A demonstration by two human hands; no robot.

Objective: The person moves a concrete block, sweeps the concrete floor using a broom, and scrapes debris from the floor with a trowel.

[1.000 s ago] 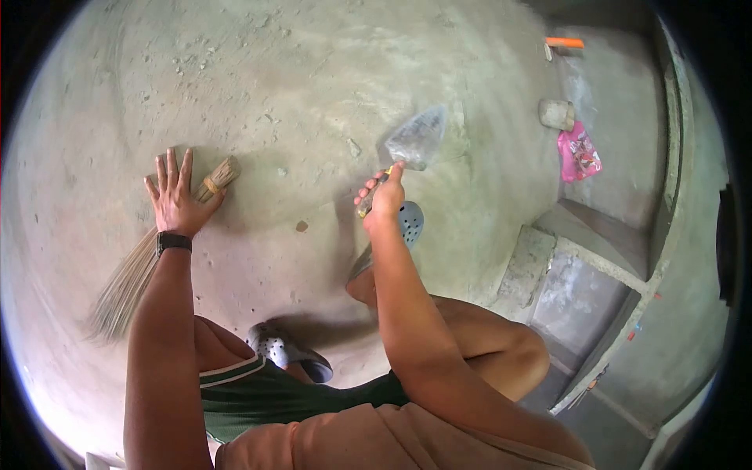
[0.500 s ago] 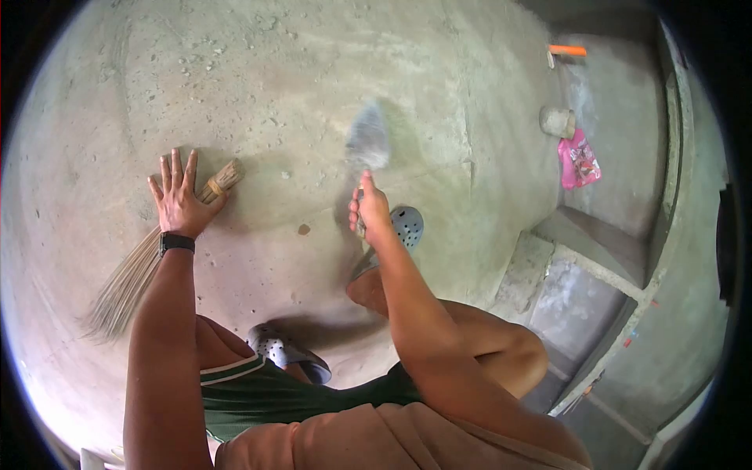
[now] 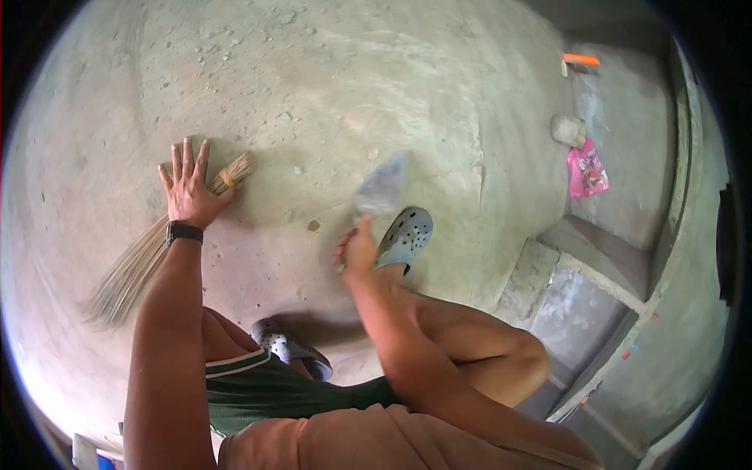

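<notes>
Your right hand [image 3: 356, 251] is gripping the trowel [image 3: 381, 190], its blade pointing up and away over the concrete floor [image 3: 329, 86]; your left hand [image 3: 190, 190] is lying open, flat beside the broom [image 3: 149, 251].

**A bare concrete room under construction**

We see a building site, or a house not yet finished. The floor [image 3: 329, 86] is raw grey cement, rough and strewn with crumbs of mortar. A masonry trowel [image 3: 381, 190] and a straw hand broom [image 3: 149, 254] are the tools here. At the right, unfinished concrete steps [image 3: 580, 274] drop away, with a pink wrapper [image 3: 587, 170] left lying on the floor.
</notes>
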